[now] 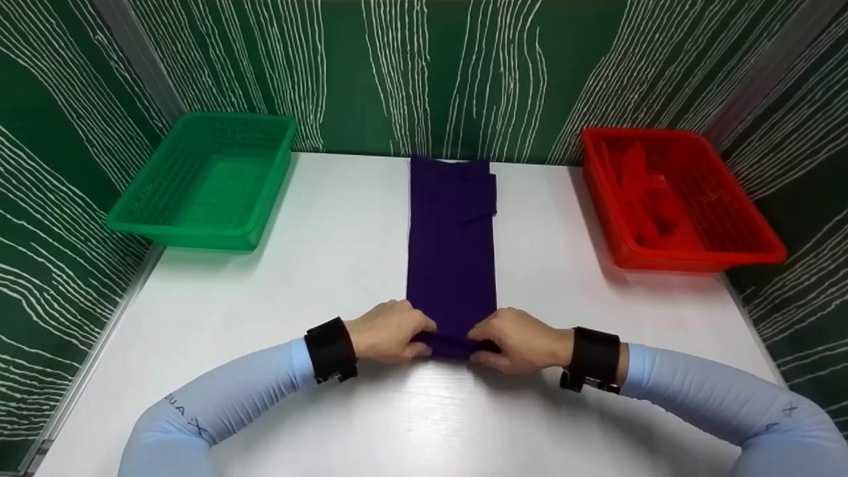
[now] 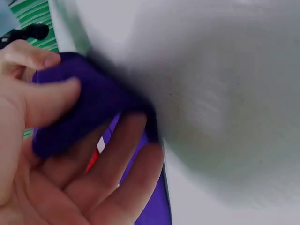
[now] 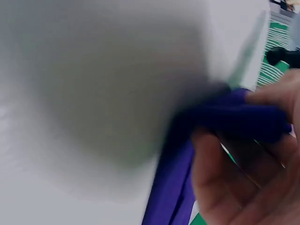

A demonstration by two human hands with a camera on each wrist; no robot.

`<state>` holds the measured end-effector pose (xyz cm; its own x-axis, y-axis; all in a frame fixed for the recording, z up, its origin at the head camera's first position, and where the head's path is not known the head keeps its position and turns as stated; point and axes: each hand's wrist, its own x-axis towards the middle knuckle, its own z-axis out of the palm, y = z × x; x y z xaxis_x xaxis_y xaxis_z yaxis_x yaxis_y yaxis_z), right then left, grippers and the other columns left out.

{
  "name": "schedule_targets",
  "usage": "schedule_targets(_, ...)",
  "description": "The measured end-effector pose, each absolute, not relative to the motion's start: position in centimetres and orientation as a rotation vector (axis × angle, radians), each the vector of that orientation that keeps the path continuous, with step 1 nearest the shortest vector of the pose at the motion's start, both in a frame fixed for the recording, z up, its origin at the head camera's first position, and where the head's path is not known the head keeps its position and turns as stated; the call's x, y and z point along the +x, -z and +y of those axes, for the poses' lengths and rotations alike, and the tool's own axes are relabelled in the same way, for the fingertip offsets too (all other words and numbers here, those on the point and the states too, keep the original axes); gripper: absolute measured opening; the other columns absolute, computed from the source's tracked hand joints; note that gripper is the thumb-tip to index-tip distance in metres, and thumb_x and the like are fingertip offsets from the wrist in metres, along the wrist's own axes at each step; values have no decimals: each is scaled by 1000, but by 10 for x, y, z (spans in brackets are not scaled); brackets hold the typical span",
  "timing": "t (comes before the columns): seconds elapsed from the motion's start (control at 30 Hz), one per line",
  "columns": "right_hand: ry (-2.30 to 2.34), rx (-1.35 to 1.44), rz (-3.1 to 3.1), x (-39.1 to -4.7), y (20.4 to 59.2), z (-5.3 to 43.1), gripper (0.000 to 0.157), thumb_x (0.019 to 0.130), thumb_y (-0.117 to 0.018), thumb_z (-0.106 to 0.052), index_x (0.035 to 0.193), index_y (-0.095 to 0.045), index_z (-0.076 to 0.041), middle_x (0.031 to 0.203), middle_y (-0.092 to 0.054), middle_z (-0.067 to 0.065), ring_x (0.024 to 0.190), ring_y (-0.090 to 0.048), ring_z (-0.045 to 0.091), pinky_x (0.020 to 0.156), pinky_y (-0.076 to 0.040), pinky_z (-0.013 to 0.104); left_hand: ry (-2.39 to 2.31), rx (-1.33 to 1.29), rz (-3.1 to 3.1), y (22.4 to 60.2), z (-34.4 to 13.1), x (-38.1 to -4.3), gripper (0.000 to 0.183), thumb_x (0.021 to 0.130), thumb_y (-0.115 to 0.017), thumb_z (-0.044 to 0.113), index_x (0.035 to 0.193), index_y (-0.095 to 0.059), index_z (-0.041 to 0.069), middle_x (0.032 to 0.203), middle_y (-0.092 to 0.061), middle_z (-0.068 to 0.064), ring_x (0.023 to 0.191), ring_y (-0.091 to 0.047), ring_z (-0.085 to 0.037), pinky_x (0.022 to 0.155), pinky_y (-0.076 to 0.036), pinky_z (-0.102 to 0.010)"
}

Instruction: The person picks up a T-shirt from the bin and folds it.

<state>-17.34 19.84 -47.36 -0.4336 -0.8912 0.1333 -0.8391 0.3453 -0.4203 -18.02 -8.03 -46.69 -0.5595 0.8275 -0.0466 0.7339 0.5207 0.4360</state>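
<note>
A dark purple cloth (image 1: 452,252), folded into a long strip, lies on the white table and runs from the back edge toward the person. At its near end my left hand (image 1: 392,332) pinches the left corner between thumb and fingers. My right hand (image 1: 520,339) grips the right corner in the same way. Between the hands the near edge is turned up into a small fold. In the left wrist view the thumb presses on the lifted cloth (image 2: 77,98), with fingers beneath it. The right wrist view shows the cloth (image 3: 239,119) bunched in a thick fold between thumb and fingers.
A green plastic basket (image 1: 248,240) stands at the back left of the table (image 1: 331,265). At the back right is a red basket (image 1: 702,260) with several red items inside. Green walls with white lines enclose the back and sides.
</note>
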Motion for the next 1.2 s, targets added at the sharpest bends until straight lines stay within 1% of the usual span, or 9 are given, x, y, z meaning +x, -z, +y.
schedule_targets(0.1,799,-1588,2360,-178,464,198,22,92,-75,-14,79,-58,-17,69,-48,-12,62,-41,-1,57,-34,14,-593,1298,2418,463,-84,-182,18,93,-75,26,83,-64,18,64,-45,12,53,-42,-3,49,-35,-22)
schedule_targets(0.3,1195,-1278,2433,-202,453,203,2,94,-75,-12,96,-75,-12,86,-70,-6,74,-62,8,68,-52,22,-904,1143,2485,454,-91,-202,12,95,-74,23,89,-68,15,74,-62,7,64,-58,-10,62,-48,-26)
schedule_targets(0.4,1329,-1057,2531,-221,452,204,12,95,-75,-14,104,-77,-6,97,-75,1,84,-67,15,77,-55,30,-1115,1013,2565,452,-92,-221,11,95,-74,22,100,-73,12,84,-70,4,70,-65,-15,69,-53,-29)
schedule_targets(0.57,1371,-789,2680,-258,454,206,19,96,-73,-13,110,-75,0,102,-75,8,94,-66,21,90,-51,39,-1216,884,2741,453,-80,-262,18,96,-72,24,106,-72,9,92,-73,-1,71,-62,-15,70,-52,-33)
schedule_targets(0.67,1364,-704,2747,-281,458,204,21,97,-72,-12,113,-74,1,108,-74,12,103,-66,25,97,-49,43,-1200,792,2801,455,-71,-286,18,98,-70,23,108,-73,8,97,-74,-3,81,-64,-15,79,-52,-35)
schedule_targets(0.83,1299,-660,2881,-318,466,197,26,97,-71,-13,117,-72,4,114,-73,17,113,-65,33,102,-47,46,-1162,593,2870,458,-62,-317,31,101,-65,22,126,-69,4,118,-73,-11,112,-66,-24,99,-49,-38)
schedule_targets(0.93,1266,-601,2914,-335,472,193,26,97,-71,-12,119,-71,3,115,-73,17,105,-67,32,92,-53,44,-1159,484,2885,463,-58,-330,39,101,-65,22,134,-64,1,130,-68,-15,123,-62,-27,104,-46,-38)
schedule_targets(1.1,1260,-449,2820,-346,483,190,30,96,-68,-2,126,-67,0,115,-70,18,76,-68,27,56,-59,35,-1045,410,2882,477,-52,-339,45,98,-68,19,138,-59,1,134,-64,-18,126,-59,-31,106,-46,-39)
schedule_targets(1.2,1223,-418,2812,-348,490,189,33,95,-66,2,128,-66,0,116,-69,20,77,-69,27,59,-60,34,-955,408,2908,483,-51,-339,44,97,-68,15,138,-58,3,130,-66,-19,121,-62,-31,103,-48,-39)
